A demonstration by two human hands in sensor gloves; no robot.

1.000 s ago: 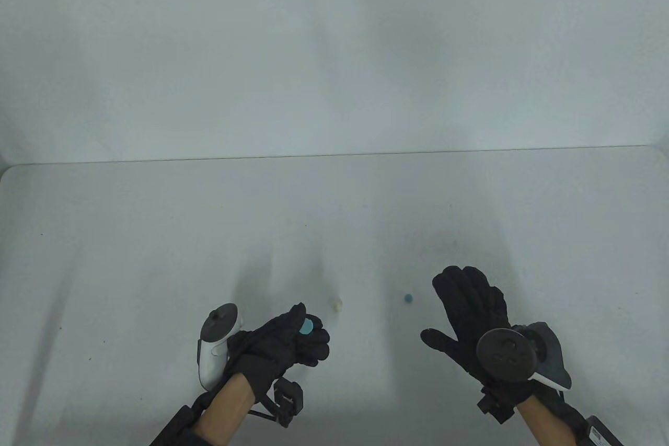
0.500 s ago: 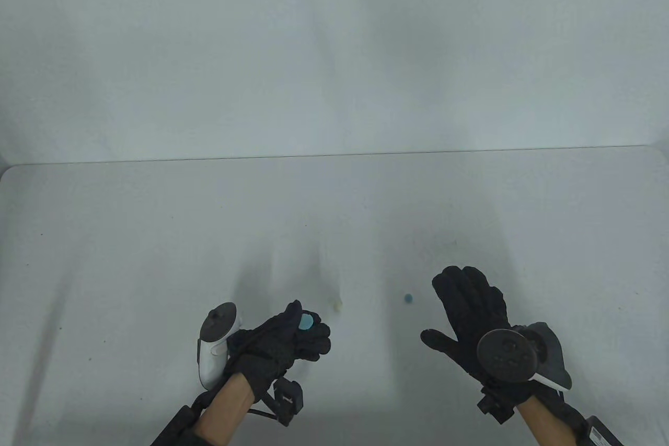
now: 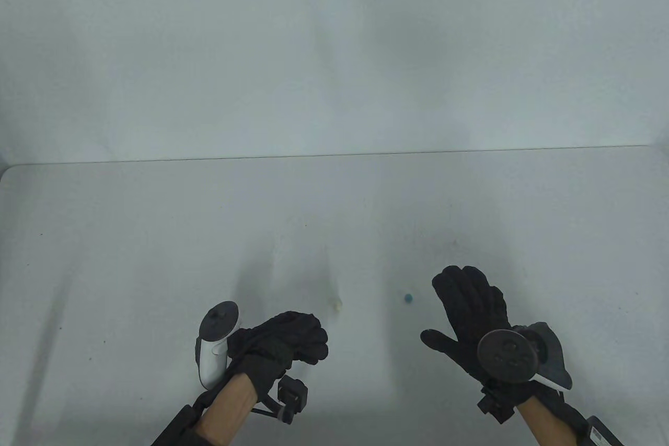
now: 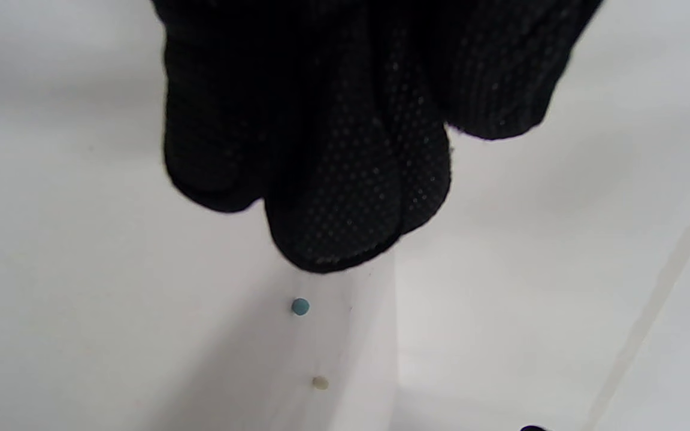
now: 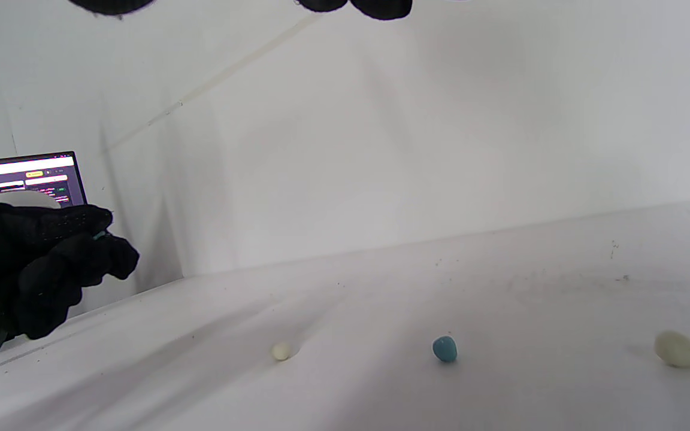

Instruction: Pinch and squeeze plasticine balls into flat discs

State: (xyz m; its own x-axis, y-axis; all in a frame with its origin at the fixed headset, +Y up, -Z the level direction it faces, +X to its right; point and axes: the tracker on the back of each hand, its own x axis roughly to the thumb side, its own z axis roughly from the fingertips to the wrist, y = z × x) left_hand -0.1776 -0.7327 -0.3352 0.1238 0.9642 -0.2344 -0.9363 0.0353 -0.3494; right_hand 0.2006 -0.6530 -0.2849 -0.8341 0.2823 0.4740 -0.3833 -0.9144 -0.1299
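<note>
L hand hovers low over the table, fingers curled tight into a fist; a sliver of teal shows in the pinch from the right wrist view, so looks like it grips a plasticine bit, mostly hidden. Landmark: blue ball on the table. Cream ball lies to its left, apart, just beyond the L fist. R hand sits just right of the blue ball, not touching, fingers spread flat, holding nothing. A bigger cream lump lies right of the blue ball. Laptop screen glows behind the L hand.
</note>
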